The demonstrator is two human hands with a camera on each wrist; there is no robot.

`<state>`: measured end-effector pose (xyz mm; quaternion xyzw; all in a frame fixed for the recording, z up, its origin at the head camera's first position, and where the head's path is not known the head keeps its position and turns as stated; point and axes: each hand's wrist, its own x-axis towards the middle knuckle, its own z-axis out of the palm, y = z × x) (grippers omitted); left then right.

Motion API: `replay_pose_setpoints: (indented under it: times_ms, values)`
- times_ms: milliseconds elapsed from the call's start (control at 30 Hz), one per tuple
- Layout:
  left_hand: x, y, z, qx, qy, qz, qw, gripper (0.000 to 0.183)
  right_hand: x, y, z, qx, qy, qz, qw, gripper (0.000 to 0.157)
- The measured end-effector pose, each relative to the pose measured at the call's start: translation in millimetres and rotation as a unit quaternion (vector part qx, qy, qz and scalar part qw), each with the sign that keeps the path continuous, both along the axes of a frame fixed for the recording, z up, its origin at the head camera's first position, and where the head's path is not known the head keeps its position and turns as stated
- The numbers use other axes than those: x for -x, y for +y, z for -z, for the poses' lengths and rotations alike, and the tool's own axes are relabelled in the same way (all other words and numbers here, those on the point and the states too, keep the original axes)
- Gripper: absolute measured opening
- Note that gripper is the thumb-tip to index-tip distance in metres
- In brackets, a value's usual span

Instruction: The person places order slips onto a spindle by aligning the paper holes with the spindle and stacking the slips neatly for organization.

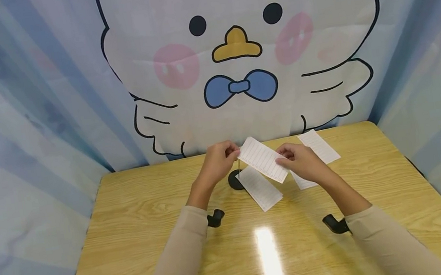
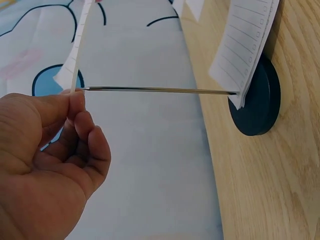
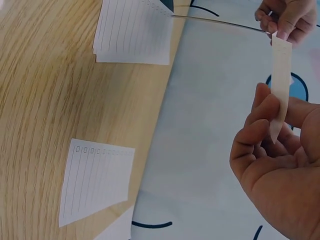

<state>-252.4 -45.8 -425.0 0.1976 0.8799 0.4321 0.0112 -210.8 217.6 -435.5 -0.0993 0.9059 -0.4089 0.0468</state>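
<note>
A lined paper slip [image 1: 263,159] is held up between my two hands. My left hand [image 1: 220,160] pinches its corner between thumb and forefinger, right at the tip of an upright metal spike [image 2: 160,90]. My right hand [image 1: 302,161] grips the opposite end of the slip between thumb and fingers. The spike rises from a round black base [image 2: 262,100] on the table. Low on the spike, a few lined slips [image 1: 259,187] are stacked with one corner on it, resting partly over the base.
Loose lined slips lie on the wooden table [image 1: 142,244] to the right, one [image 1: 319,146] near the back edge and another [image 1: 303,180] partly under my right hand. A printed cloth curtain [image 1: 243,119] hangs directly behind the table.
</note>
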Motion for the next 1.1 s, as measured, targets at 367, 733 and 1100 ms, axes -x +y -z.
replay_pose_setpoints:
  times_ms: [367, 733, 1100]
  values:
    - [1.0, 1.5, 6.5, 0.001, -0.006, -0.011, 0.9999, 0.012, 1.8, -0.3, 4.3, -0.006, 0.005, -0.002, 1.000, 0.024]
    - [0.8, 1.5, 9.5, -0.007, -0.008, -0.012, 0.9999, 0.012, 2.9, 0.5, 7.5, -0.010, 0.007, -0.001, 1.000, 0.023]
    - [0.0, -1.1, 11.9, -0.011, -0.015, -0.010, 0.9998, 0.013, 4.2, -0.3, 17.8, -0.007, 0.005, -0.006, 1.000, 0.022]
